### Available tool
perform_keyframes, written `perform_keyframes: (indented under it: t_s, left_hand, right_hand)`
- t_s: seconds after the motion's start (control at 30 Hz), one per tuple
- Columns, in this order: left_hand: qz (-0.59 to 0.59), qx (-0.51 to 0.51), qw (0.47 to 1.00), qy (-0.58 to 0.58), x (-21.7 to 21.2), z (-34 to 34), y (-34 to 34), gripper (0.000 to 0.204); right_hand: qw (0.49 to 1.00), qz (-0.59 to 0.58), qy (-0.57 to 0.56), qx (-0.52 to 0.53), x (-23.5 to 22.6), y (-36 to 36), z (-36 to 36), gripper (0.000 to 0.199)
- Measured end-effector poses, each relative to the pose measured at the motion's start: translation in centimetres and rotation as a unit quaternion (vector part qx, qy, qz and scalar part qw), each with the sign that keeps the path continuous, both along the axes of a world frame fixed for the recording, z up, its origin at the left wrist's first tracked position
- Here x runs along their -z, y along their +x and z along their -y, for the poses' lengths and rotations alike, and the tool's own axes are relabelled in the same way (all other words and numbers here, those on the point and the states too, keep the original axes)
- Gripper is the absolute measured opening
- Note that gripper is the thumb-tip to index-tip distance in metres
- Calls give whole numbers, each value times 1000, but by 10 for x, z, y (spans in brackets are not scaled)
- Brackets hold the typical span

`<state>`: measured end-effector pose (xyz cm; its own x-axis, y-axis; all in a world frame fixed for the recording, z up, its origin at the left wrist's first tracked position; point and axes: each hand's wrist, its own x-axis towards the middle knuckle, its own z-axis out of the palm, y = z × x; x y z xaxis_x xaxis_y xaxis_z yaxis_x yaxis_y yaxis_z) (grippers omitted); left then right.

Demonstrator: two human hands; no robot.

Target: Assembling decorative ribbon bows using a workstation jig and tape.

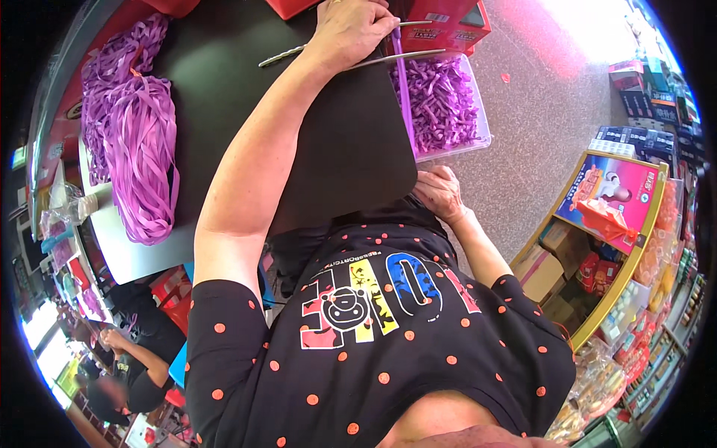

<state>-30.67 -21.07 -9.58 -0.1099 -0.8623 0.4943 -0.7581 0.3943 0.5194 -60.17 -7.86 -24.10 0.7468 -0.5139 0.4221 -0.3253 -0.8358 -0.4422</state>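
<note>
My left hand (349,31) reaches across the dark tabletop (343,149) to its far side, with fingers closed on the upper end of a purple ribbon (404,89). Two thin metal rods (418,54) lie crosswise by this hand, partly hidden under it. The ribbon runs down along the table's right edge toward my right hand (441,193). That hand is closed at the near right corner, in line with the ribbon's lower end; its fingertips are partly hidden. Beside the ribbon stands a clear plastic bin (484,140) full of short purple ribbon pieces (447,104).
Long purple ribbon bundles (142,149) lie at the table's left. Red boxes (448,26) stand beyond the bin. Farther right are a yellow-edged display shelf (620,216) and stacked goods. Another person (131,373) sits at lower left.
</note>
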Motion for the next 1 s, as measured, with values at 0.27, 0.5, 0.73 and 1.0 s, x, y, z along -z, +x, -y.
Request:
perform_keyframes:
  t_s: [0.27,0.5,0.73,1.0]
  left_hand:
    - [65,-45,991,105,4,5,1,28]
    - [74,-60,991,97,2,5,-2,26]
    - [63,-67,992,85,7,6,-1,25]
    - [37,-48,993,100,5,1,-1,25]
  right_hand:
    - [967,40,196,158,-52,-19,-40,30]
    - [963,69,204,160,-151,-25,-64,32]
    - [948,311,62,-34,-236,-2,4,32]
    - [874,350,309,-135,-320,134,165,59]
